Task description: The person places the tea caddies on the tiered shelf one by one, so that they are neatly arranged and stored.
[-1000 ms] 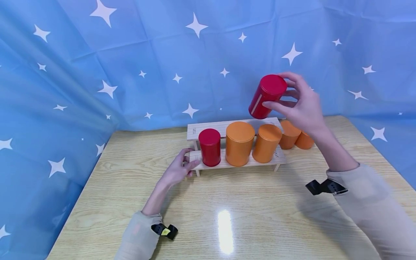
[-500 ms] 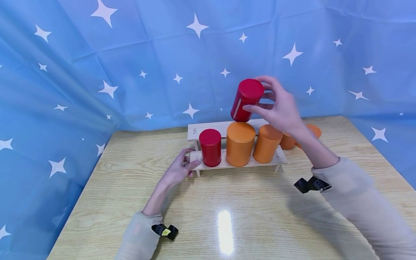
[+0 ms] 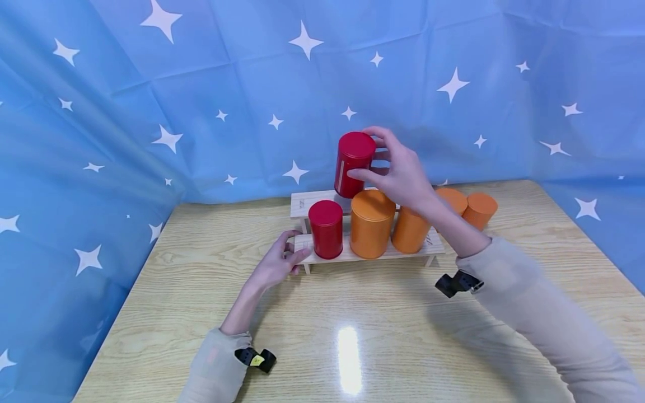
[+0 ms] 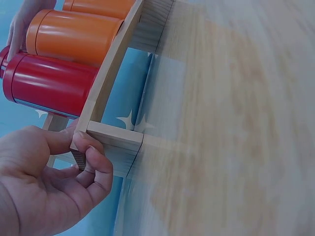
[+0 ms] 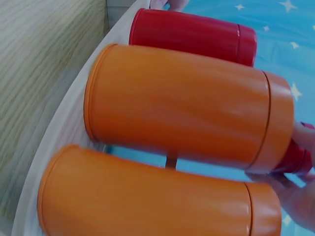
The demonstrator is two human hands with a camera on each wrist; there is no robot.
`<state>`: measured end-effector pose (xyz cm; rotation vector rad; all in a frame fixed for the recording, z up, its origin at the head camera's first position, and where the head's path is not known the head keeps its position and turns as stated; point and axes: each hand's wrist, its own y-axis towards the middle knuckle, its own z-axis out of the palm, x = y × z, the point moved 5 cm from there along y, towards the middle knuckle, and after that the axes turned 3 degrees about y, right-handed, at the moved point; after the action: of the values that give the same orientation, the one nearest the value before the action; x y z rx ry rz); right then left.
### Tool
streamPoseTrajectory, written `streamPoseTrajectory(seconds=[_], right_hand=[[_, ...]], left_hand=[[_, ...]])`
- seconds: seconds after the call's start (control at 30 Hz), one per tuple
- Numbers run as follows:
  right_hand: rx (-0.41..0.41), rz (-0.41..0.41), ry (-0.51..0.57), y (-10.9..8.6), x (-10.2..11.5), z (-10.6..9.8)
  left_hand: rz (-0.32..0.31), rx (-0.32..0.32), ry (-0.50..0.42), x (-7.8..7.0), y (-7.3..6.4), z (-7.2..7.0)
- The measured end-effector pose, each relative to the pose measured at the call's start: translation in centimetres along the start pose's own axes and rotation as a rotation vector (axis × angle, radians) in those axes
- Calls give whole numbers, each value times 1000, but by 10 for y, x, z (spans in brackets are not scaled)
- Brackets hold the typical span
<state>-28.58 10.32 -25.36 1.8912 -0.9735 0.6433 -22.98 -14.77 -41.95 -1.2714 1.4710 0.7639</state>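
Observation:
My right hand (image 3: pixel 400 170) grips a red canister (image 3: pixel 353 168) from its right side, thumb in front, above the rear tier of a two-tier wooden rack (image 3: pixel 314 204). Whether its base touches the tier I cannot tell. At the rack's front left end my left hand (image 3: pixel 277 260) holds the wooden edge; in the left wrist view thumb and fingers pinch the corner (image 4: pixel 81 145). On the front tier stand a second red canister (image 3: pixel 326 229), a large orange canister (image 3: pixel 373 226) and a smaller orange canister (image 3: pixel 410 232), partly behind my right forearm.
Behind the rack's right end, two more orange canisters (image 3: pixel 480 210) stand on the wood-grain table (image 3: pixel 211 235), one partly covered by my forearm. A blue curtain (image 3: pixel 242 67) with white stars hangs behind and at the left.
My right hand has carried the red canister left and somewhat down, from the rack's right side to above its rear tier. The canister stands more upright now. My left hand keeps its place.

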Motion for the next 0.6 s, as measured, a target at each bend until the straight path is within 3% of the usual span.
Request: streamPoseTrajectory(seconds=[0.3, 0.6], right_hand=[[29, -68, 3, 8, 7, 22], [41, -37, 18, 16, 6, 39]], left_hand=[[-5, 2, 13, 0, 0, -1], [-12, 1, 25, -1, -1, -1]])
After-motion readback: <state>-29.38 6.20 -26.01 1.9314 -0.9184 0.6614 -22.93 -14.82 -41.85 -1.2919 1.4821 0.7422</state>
